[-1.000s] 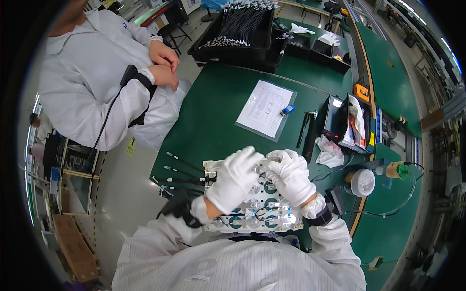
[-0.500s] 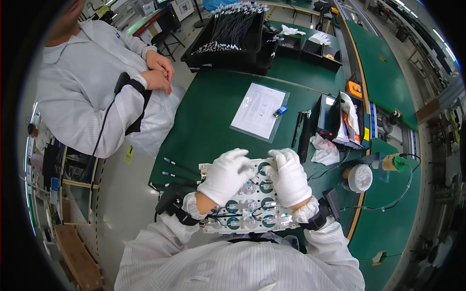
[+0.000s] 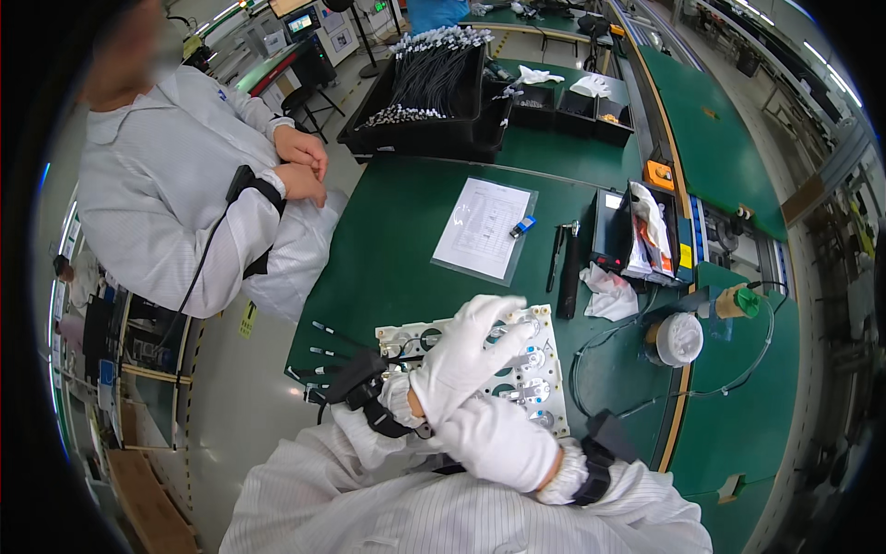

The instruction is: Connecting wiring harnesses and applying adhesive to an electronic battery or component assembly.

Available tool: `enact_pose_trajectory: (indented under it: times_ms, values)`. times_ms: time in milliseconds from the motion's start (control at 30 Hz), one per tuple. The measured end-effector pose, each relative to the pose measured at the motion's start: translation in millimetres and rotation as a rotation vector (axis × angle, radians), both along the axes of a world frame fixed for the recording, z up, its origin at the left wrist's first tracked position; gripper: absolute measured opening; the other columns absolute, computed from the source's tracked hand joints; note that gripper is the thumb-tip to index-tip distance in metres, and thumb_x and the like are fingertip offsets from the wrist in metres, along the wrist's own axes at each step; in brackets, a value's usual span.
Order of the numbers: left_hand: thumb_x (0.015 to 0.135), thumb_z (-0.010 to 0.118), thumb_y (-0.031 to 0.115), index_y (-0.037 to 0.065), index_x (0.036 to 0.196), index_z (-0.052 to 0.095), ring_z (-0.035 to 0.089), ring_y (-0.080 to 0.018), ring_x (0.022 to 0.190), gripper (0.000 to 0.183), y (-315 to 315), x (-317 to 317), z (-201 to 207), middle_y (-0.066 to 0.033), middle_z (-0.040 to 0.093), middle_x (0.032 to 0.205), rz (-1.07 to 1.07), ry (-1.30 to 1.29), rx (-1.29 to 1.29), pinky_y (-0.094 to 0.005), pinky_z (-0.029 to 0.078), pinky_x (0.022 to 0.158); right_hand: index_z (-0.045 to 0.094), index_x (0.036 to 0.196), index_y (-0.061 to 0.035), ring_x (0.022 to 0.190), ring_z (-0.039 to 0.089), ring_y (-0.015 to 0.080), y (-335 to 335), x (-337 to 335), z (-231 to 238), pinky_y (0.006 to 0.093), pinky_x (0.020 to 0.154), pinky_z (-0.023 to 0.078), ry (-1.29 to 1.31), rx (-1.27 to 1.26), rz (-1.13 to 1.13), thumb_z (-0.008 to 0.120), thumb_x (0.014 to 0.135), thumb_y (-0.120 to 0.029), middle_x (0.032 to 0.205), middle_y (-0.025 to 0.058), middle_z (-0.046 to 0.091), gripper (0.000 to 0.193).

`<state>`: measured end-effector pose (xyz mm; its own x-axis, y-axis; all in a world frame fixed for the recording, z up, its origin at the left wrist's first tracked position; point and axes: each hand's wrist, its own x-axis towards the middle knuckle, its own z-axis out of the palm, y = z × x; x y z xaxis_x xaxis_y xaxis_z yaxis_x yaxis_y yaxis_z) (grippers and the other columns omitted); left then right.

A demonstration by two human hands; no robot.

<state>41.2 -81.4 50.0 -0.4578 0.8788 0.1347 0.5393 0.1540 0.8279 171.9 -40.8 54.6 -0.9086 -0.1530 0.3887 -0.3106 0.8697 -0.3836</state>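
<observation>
A white plate (image 3: 556, 369), fitted with clear round pieces, dark green discs and black wires, lies on the green bench close to my body. Over its middle hangs my white-gloved left hand (image 3: 469, 355), pointing up and to the right. Its fingers are apart and I see nothing in them. My right hand (image 3: 498, 443), gloved too, crosses low in front of the plate toward my left wrist. Its fingers are hidden behind the left hand, so what they touch does not show. Black wires with white ends (image 3: 325, 352) stick out left of the plate.
Beyond the plate lie a sleeved paper sheet (image 3: 484, 226) with a blue item (image 3: 523, 226), a black-handled tool (image 3: 570, 268) and a crumpled cloth (image 3: 609, 294). A white tub (image 3: 679, 340) stands right. Black trays of cables (image 3: 434, 129) are at the back. A person (image 3: 185, 175) stands left.
My right hand has moved from the plate's far right down and left, below my left hand. The left hand has shifted right with its fingers stretched over the plate. The view has tilted slightly.
</observation>
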Motion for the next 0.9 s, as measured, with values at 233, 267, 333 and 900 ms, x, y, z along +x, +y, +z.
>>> enact_pose_trajectory:
  times_ms: [233, 267, 333, 900]
  values:
    - [0.063, 0.064, 0.063, 0.002, 0.087, 0.059, 0.054, -0.0279, 0.087, 0.065, -7, -11, -4, -0.0111, 0.056, 0.085, -0.341, 0.740, -0.345, -0.0396, 0.043, 0.076, 0.058, 0.075, -0.0109, 0.064, 0.055, 0.0260, 51, 45, -23, 0.0384, 0.054, 0.045, -0.134, -0.073, -0.451, 0.063, 0.082, -0.026, 0.068, 0.0058, 0.052, 0.017]
    - [0.066, 0.064, 0.060, 0.002, 0.078, 0.060, 0.057, -0.0290, 0.079, 0.060, -2, -11, -5, -0.0124, 0.057, 0.077, -0.368, 0.723, -0.316, -0.0403, 0.045, 0.072, 0.056, 0.077, -0.0095, 0.065, 0.053, 0.0274, 52, 48, -29, 0.0392, 0.054, 0.044, -0.068, -0.072, -0.539, 0.064, 0.082, -0.023, 0.070, 0.0072, 0.051, 0.017]
    - [0.068, 0.064, 0.058, 0.002, 0.074, 0.061, 0.058, -0.0293, 0.075, 0.057, 6, -12, -6, -0.0129, 0.057, 0.074, -0.423, 0.737, -0.335, -0.0402, 0.046, 0.069, 0.054, 0.078, -0.0085, 0.067, 0.052, 0.0276, 50, 47, -40, 0.0397, 0.055, 0.044, -0.061, -0.078, -0.578, 0.064, 0.081, -0.021, 0.072, 0.0082, 0.051, 0.016]
    - [0.076, 0.062, 0.050, -0.001, 0.076, 0.060, 0.057, -0.0290, 0.072, 0.051, 22, -10, -9, -0.0153, 0.057, 0.072, -0.568, 0.719, -0.374, -0.0402, 0.048, 0.064, 0.052, 0.079, -0.0061, 0.070, 0.050, 0.0309, 49, 46, -61, 0.0427, 0.059, 0.043, 0.009, -0.315, -0.614, 0.063, 0.082, -0.016, 0.074, 0.0111, 0.050, 0.016]
